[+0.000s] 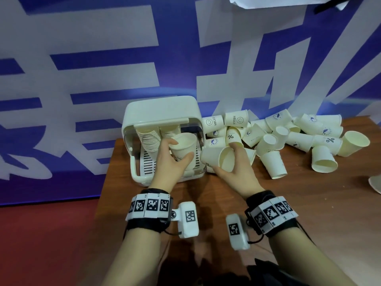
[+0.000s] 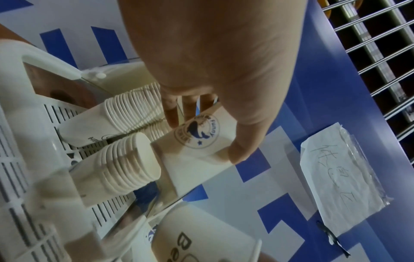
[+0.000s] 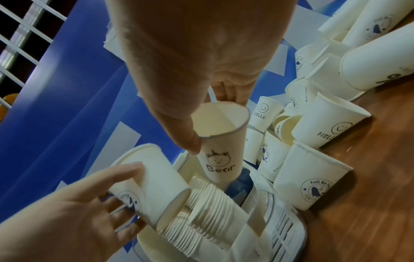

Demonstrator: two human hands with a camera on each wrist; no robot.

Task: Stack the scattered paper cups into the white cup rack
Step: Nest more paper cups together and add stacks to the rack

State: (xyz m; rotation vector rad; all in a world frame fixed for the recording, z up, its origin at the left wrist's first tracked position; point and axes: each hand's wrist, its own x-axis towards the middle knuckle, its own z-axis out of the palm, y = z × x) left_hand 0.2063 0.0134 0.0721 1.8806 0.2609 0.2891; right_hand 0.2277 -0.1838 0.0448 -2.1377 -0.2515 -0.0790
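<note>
Risk of jamming or toppling stacked cups (image 3: pixel 201 209) in white cup rack (image 1: pixel 162 112): left hand (image 1: pixel 167 162) clamped on whale cup (image 2: pixel 197 147) at misaligned angle, right hand (image 1: pixel 233 170) clamped on Bear cup (image 3: pixel 220 147) crowding alongside.

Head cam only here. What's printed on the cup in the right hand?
Observer: The right hand pinches the bear cup at its rim. It shows a bear face and the word "Bear".
Operator: And the left?
Observer: The left hand holds the blue-logo cup, which has a round blue emblem.
Operator: Nested yet?
Observer: No. Its base is at the top rim of the nearer stack in the rack, not seated.
</note>
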